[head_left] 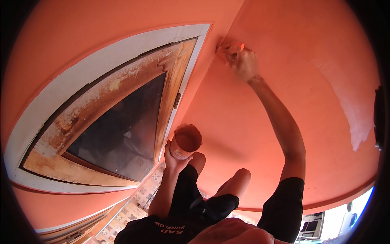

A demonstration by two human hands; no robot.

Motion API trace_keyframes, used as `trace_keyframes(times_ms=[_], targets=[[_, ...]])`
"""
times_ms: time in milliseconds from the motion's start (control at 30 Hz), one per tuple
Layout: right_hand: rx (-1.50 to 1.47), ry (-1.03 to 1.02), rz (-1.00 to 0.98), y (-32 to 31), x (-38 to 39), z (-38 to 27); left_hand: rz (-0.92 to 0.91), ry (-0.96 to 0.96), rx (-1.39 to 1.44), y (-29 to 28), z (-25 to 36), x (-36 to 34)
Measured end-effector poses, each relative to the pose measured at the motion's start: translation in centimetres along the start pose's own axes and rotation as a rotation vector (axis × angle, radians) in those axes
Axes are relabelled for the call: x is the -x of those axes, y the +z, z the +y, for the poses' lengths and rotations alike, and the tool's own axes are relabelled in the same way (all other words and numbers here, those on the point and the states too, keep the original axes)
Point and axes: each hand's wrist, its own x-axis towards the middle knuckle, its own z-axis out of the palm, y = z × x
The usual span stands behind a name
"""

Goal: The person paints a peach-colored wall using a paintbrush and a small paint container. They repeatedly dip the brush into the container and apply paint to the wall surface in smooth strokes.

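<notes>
My left hand (pixel 175 162) is wrapped around the side of a small, paint-smeared paint pot (pixel 181 153), keeping its round mouth turned up. The inside of the pot is coated in orange. Stretched far up, my right hand (pixel 245 65) is closed on a paintbrush (pixel 226 51) covered in orange paint and slightly blurred. The brush is against the orange wall (pixel 260 110), right by the inner corner where two walls meet. Its bristles cannot be made out clearly.
Left of the corner stands a worn wooden window frame (pixel 81 101) with dark glass (pixel 126 122) and a white surround (pixel 69 77). A pale patch (pixel 345 101) marks the wall at right. Patterned floor tiles (pixel 148 179) lie far below, past my bent knees.
</notes>
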Motion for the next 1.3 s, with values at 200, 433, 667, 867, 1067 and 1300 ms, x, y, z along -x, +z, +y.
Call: trace_keyframes(times_ms=[200,433,667,867,1067,1300], targets=[[0.514,0.144,0.251,-8.1,-10.5,2.5,-0.040,-0.012,0.040,-0.5,-0.5,0.0],[0.502,-0.259,0.472,-5.1,-6.9,0.5,-0.110,-0.037,0.080,-1.6,-1.1,0.1],[0.008,-0.485,-0.223,11.1,11.9,-5.2,-0.081,-0.040,0.026,-2.7,0.1,1.1],[0.153,-0.236,-0.025,7.7,7.6,-2.3,-0.073,-0.026,0.025,-3.5,0.8,2.0],[0.483,0.013,0.387,-8.8,-8.4,3.9,-0.029,-0.022,0.083,-3.0,-0.5,1.3],[0.409,-0.304,0.292,-1.3,-1.3,-0.7,-0.001,-0.030,0.091,-2.8,-1.7,2.3]])
